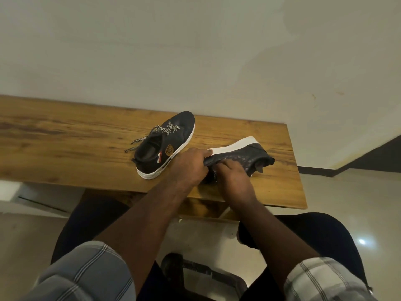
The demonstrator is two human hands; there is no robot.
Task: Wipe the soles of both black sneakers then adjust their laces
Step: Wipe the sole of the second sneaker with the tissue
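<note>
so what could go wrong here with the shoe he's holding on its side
The tipped shoe lies near the table's front edge, held by both hands (left, right); a tug on its laces could slide it off. The upright shoe sits close to the left hand, and its loose lace could get snagged.

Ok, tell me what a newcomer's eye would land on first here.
First, both hands working on a black sneaker tipped on its side near the right end of the wooden table, white sole facing away: the left hand grips it and the right hand is curled at its lace area. Next, the second black sneaker standing upright to their left, its checkered laces trailing loose on the wood.
</note>
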